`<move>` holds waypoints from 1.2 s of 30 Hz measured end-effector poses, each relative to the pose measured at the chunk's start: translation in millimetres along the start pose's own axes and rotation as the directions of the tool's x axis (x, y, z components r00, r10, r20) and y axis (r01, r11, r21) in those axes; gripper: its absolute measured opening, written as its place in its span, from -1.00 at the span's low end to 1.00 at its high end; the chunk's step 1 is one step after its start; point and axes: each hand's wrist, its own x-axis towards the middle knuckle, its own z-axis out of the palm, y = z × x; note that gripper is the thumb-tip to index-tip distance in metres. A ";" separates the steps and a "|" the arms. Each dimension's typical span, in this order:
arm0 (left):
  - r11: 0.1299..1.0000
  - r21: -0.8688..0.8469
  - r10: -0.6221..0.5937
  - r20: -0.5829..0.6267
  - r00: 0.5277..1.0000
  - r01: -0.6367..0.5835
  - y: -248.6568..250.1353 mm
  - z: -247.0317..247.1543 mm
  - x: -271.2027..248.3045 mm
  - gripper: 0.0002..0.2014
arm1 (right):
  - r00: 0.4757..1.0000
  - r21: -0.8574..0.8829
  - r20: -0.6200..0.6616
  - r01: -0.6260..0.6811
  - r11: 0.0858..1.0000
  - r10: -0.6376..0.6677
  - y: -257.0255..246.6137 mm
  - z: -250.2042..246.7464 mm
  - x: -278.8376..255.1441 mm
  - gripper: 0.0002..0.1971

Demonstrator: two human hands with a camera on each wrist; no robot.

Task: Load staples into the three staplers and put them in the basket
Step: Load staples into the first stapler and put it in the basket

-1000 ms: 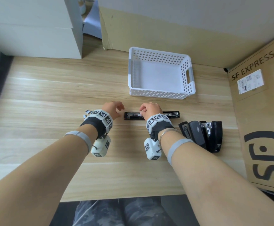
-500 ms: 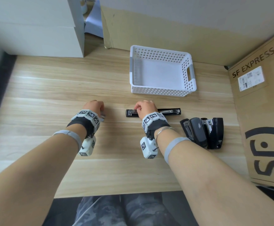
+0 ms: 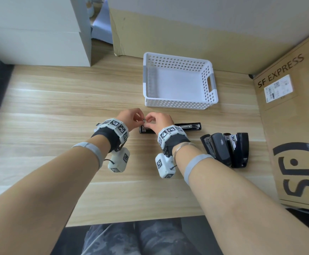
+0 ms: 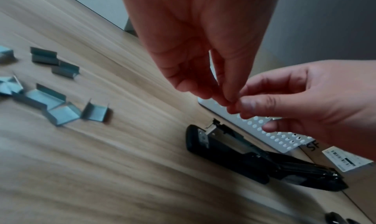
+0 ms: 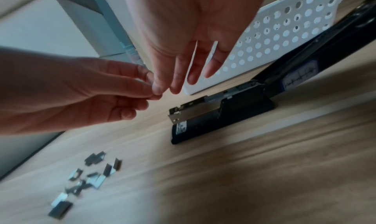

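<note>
The left hand [image 3: 129, 116] and the right hand [image 3: 157, 120] met in the air, fingertips together. They pinched something tiny and shiny between them. It looked like a small strip of staples [image 3: 144, 120], but it was too little to be sure. The right hand's thumb and first finger were narrow around it, and its other fingers [image 5: 195, 70] hung loose and straight. The left hand's fingers [image 4: 205, 89] were curled in to the same spot.

To do this step well, I think the strip should go down flat, legs pointing down, right into the open metal track. Slow hands would help, since a strip like that could snap or tip.

Just under the fingertips lay the open stapler [image 4: 227, 147], flat on the table [image 3: 58, 111], with its top swung back. Its metal track [image 5: 195, 111] sat a little below and to the right of the pinch.

More loose staples [image 4: 50, 102] lay on the table out to the left of the fingers.

Two more staplers [image 3: 227, 150] waited to the right of the right hand.

Past the fingers sat the white basket [image 3: 177, 105], with nothing in it.
</note>
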 end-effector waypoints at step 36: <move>0.982 0.188 -0.004 0.020 1.000 0.000 -6.1 15.9 5.8 -0.83 | 0.997 -0.170 0.062 -0.029 0.985 0.040 10.9 -0.7 12.3 -0.87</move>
